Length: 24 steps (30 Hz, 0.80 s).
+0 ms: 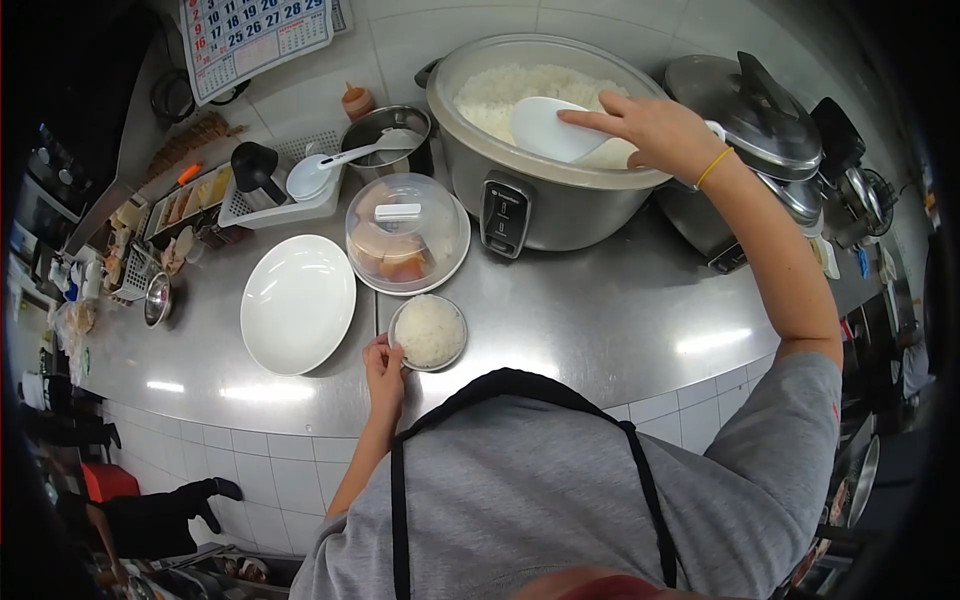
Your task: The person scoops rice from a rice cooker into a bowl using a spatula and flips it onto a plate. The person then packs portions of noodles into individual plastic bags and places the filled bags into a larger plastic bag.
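Grasping the white paddle (545,130), my right hand (665,130) is over the open rice cooker (575,215), index finger extended along the broad blade. A yellow band (714,168) circles that wrist. The blade is above the near part of the cooked rice (490,95); whether it touches the grains cannot be determined from this view.

My left hand (384,370) pinches the left edge of a small bowl (463,345), thumb at the rim. The bowl rests on the steel counter (560,310), close to its front edge, and contains a rounded mound of white rice (429,330).

Just behind the bowl, a clear domed cover (430,240) with a white handle sits on a white plate; food pieces show through it, kind not established. To the left, a large white dish (298,305) lies flat on the counter. Behind the cover is a metal pot (418,163) with a white-handled utensil (352,155) across its mouth. Right of the cooker is a second vessel under a metal lid (735,110). A calendar (262,40) hangs at the tiled wall, upper left.
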Motion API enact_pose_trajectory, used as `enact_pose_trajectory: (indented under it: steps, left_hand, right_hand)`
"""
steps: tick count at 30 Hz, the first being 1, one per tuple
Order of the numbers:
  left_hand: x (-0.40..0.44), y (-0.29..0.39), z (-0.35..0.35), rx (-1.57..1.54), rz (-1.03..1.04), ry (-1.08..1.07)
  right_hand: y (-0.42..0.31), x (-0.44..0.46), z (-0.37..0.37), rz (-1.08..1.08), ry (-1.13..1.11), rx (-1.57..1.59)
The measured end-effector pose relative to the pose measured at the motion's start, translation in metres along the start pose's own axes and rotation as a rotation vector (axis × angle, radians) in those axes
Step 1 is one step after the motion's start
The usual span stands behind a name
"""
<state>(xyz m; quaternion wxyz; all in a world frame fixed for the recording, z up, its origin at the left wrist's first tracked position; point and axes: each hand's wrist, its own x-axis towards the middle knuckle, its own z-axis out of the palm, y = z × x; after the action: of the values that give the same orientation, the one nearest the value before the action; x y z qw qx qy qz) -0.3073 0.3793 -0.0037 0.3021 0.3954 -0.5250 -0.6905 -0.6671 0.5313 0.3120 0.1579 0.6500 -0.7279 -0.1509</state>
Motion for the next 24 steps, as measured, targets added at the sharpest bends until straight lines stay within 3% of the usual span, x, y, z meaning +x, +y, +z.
enact_pose_trajectory:
  steps: [1,4,6,8,10,12,15,16,18,20,22,24]
  left_hand:
    - [-0.001,0.003,-0.003,0.153,0.023,-0.004]
    - [-0.003,0.012,-0.010,0.175,-0.002,0.057]
    - [-0.006,0.019,-0.017,0.210,0.049,0.076]
    - [-0.007,0.025,-0.025,0.247,0.100,0.089]
    - [-0.010,0.030,-0.033,0.260,0.181,0.101]
    - [-0.017,0.041,-0.034,0.242,0.177,0.106]
    - [-0.023,0.047,-0.036,0.355,0.280,0.177]
    - [-0.023,0.046,-0.039,0.350,0.276,0.182]
    - [-0.025,0.039,-0.046,0.405,0.296,0.181]
    - [-0.030,0.043,-0.046,0.391,0.294,0.197]
    - [-0.035,0.044,-0.052,0.545,0.384,0.230]
    - [-0.036,0.041,-0.061,0.511,0.395,0.280]
  right_hand:
    - [0.002,0.001,-0.007,-0.002,-0.002,0.001]
    - [0.021,0.010,-0.011,0.083,-0.061,0.228]
    - [0.063,0.012,0.014,0.008,0.390,0.284]
    - [0.107,0.010,0.019,0.529,0.250,0.137]
    - [0.161,-0.002,0.030,0.867,0.248,-0.047]
    - [0.219,-0.034,0.056,0.941,0.189,-0.217]
    - [0.228,-0.060,0.065,1.041,-0.022,-0.422]
    - [0.229,-0.063,0.064,1.034,-0.022,-0.426]
    - [0.227,-0.064,0.059,1.235,-0.022,-0.438]
    - [0.241,-0.073,0.050,1.209,-0.172,-0.149]
    - [0.244,-0.079,0.048,1.183,-0.151,-0.122]
    - [0.231,-0.082,0.039,1.157,-0.091,-0.162]
